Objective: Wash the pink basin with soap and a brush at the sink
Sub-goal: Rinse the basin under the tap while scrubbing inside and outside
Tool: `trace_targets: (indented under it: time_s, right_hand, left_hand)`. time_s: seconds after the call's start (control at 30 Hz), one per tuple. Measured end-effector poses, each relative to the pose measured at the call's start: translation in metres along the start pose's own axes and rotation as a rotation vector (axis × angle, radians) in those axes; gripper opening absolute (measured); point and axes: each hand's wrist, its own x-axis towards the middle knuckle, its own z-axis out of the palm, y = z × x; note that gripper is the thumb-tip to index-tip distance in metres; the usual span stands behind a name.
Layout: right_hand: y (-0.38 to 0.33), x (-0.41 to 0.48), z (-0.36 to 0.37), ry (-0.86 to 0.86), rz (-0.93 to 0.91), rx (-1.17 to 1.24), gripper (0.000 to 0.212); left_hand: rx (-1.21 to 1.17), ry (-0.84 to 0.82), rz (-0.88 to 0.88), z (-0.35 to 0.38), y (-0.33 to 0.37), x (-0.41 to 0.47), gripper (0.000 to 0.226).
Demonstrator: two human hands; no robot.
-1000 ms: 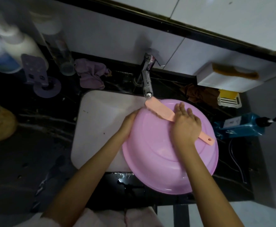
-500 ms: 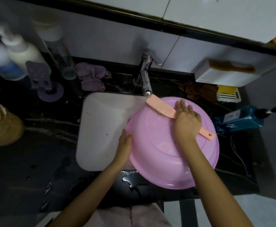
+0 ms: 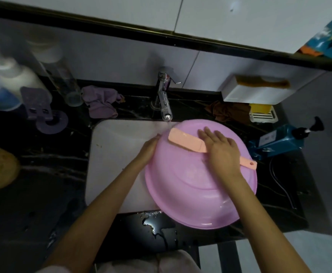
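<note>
**Hazards.** The counter [image 3: 43,194] carries a puddle [image 3: 157,223] at its front edge. More splash would likely run off toward the person. The pink basin [image 3: 190,194] lies upside down across the right side of the sink [image 3: 114,158] and overhangs the sink's right and front edges onto the counter. Judged unstable: a hard stroke could slide or tip it off the front. The left hand [image 3: 149,146] braces the basin's left rim, fingers together and nearly straight against the wall, gripping nothing. The right hand [image 3: 222,152] lies over the brush [image 3: 186,142], fingers nearly straight and slightly spread, pressing it onto the basin's upturned base. The thumb is hidden. With no closed grip visible, a wet handle could skid from under the palm.

**Materials.**
- Counter: black, veined, stone-like and glossy where wet.
- Sink: white, rectangular, with rounded corners and a smooth surface.
- Basin: round, smooth pink plastic, with a raised ring on the base and a sheen near the front rim.
- Brush: peach plastic, with a long flat head under the tap [image 3: 164,99] and a narrow handle with a hanging hole at its end. The bristles are not visible.
- Tap: polished metal.
</note>
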Motion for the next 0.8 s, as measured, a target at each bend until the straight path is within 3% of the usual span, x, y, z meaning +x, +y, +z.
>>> trace_targets:
  time_s: [0.17,0.27,0.33,0.5,0.63,0.7,0.8]
  right_hand:
    - [-0.007,0.003,0.009,0.029,0.028,0.002,0.060]
    - [-0.007,0.002,0.014,0.054,0.063,0.006,0.059]
    - [-0.007,0.002,0.015,0.056,0.081,0.014,0.059]
    - [-0.008,0.003,0.019,0.122,0.083,0.054,0.059]
    - [-0.008,0.006,0.021,0.124,0.110,0.046,0.059]
    - [-0.008,0.006,0.023,0.126,0.120,0.043,0.057]
    - [-0.007,0.003,0.027,0.139,0.124,0.049,0.060]
  left_hand:
    - [-0.191,0.078,-0.010,0.006,-0.005,-0.008,0.040]
    - [-0.304,0.062,0.137,0.018,-0.007,-0.035,0.036]
    - [-0.245,0.047,0.262,0.023,-0.010,-0.041,0.042]
    - [-0.275,-0.024,0.054,0.013,0.021,-0.034,0.020]
    - [-0.380,0.072,0.002,0.021,0.006,-0.044,0.020]
    - [-0.420,0.142,0.034,0.028,-0.012,-0.054,0.024]
    - [-0.295,0.156,0.105,0.025,-0.009,-0.052,0.033]
